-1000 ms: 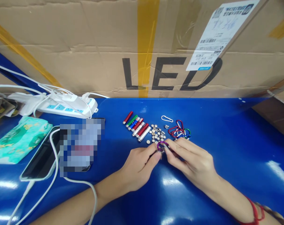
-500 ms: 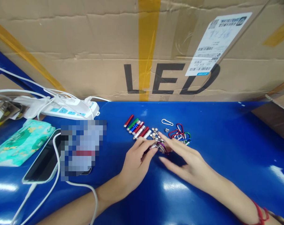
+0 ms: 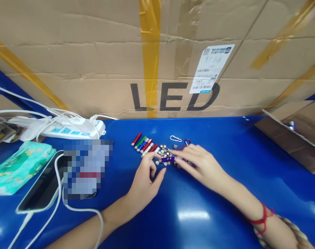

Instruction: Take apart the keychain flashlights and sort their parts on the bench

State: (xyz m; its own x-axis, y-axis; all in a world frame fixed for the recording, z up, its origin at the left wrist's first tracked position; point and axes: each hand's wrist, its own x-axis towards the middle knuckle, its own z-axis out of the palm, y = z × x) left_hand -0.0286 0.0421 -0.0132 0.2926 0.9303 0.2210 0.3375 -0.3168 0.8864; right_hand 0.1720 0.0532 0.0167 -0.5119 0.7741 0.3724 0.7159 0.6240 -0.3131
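My right hand (image 3: 203, 166) pinches a small purple flashlight (image 3: 168, 159) near its right end, holding it level over the blue table. My left hand (image 3: 144, 180) is open, thumb and index finger apart, beside the flashlight's left end; the index fingertip is close to it, and whether they touch I cannot tell. Several silver button cells (image 3: 163, 152) lie scattered just behind and under the flashlight. Behind my left hand, several small metal flashlights (image 3: 144, 143) in red, green, blue and silver lie side by side. A silver carabiner (image 3: 175, 138) and a red carabiner (image 3: 188, 142) lie behind my right hand, which hides others.
A large cardboard box (image 3: 108, 69) marked LED walls off the back. On the left are a white power strip (image 3: 69, 130), a tissue pack (image 3: 22, 166), a phone (image 3: 40, 186) and a loose white cable (image 3: 79, 209). An open cardboard box (image 3: 287, 141) stands at the right.
My left fingers have let go and opened. The purple flashlight is now in my right hand, which has closed. The view has turned right, bringing the open box into sight.
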